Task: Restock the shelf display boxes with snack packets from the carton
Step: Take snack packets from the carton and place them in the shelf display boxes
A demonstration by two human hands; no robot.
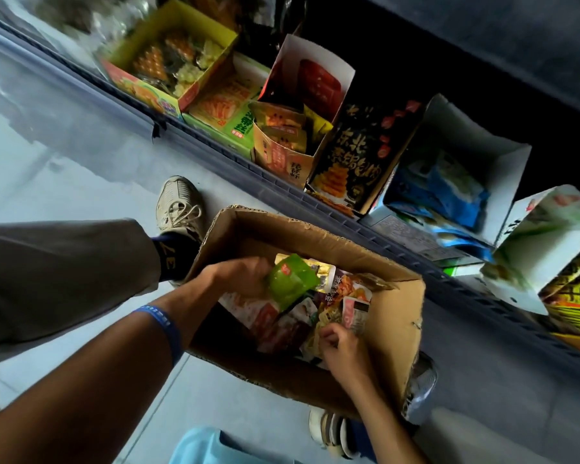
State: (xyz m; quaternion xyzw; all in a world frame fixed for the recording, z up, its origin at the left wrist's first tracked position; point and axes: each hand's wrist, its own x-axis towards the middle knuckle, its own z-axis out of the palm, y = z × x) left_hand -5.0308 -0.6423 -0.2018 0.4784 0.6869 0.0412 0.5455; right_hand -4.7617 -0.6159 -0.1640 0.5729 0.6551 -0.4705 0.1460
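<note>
left hand [240, 274]: our fingers grasp a green packet [292, 281] over the carton [395, 316]
right hand [344, 344]: our fingers pinch a packet in the pile [315, 316]

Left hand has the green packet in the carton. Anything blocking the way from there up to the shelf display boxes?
Nothing visible does. The left hand holds the green packet above the other packets in the open-topped carton. The space between the carton's far rim and the display boxes on the shelf is open.
</note>
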